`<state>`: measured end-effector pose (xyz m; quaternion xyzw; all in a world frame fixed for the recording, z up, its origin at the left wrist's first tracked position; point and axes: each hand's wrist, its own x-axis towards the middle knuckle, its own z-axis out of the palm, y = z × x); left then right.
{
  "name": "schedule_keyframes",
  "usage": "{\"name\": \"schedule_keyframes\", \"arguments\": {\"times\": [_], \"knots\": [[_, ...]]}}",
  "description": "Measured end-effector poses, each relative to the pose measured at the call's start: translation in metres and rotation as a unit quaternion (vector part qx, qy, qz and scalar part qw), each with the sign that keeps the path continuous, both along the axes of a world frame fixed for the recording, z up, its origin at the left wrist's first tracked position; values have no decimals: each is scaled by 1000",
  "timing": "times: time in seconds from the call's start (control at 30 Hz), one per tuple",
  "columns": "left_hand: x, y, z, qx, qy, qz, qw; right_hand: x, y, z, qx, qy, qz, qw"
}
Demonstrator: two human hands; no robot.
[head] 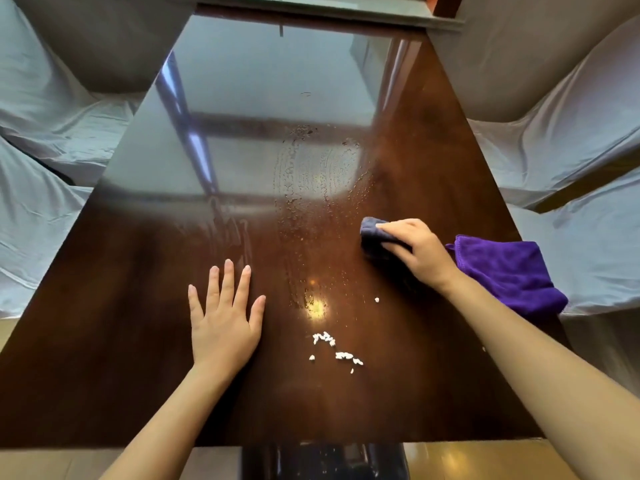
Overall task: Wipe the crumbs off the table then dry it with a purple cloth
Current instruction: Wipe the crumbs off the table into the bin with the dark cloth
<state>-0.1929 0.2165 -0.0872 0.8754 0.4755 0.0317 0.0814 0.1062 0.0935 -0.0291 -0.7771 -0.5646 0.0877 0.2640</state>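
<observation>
A glossy dark wooden table (138,306) fills the view. White crumbs (334,348) lie in a loose cluster near its front edge, with one stray crumb (376,300) to the right. My right hand (415,252) presses a folded grey cloth (372,228) onto the table right of centre. A wet streaked patch (311,174) with droplets spreads across the middle. The purple cloth (509,271) lies bunched at the right edge, just behind my right wrist. My left hand (223,313) rests flat on the table, fingers spread, left of the crumbs.
Chairs with pale fabric covers stand on the left (41,140) and the right (571,140) of the table. A ledge or window sill (311,5) runs along the far end. The floor (467,459) shows below the front edge.
</observation>
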Motion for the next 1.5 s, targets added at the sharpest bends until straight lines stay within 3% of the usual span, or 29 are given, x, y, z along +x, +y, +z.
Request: {"name": "schedule_keyframes", "arguments": {"times": [0.13,0.43,0.73,0.97,1.07,1.2,1.5], "knots": [[-3,-9,-1,5,5,8,1000,-13,-5,-26,-46,-21,-19,999],[-2,-10,-2,10,19,12,1000,-110,-58,-27,-48,-37,78,995],[-23,-23,-4,10,19,1,1000,-188,-118,-26,30,-52,92,994],[-24,-25,-7,15,9,-3,1000,-172,-102,-15,101,51,9,993],[-25,-24,-8,18,7,-3,1000,-166,-66,-14,68,30,16,997],[-24,-24,-7,13,9,-7,1000,-163,-50,-30,-45,-80,71,993],[-23,-26,-5,7,-1,-18,1000,-213,-98,-36,-20,-112,115,987]]}}
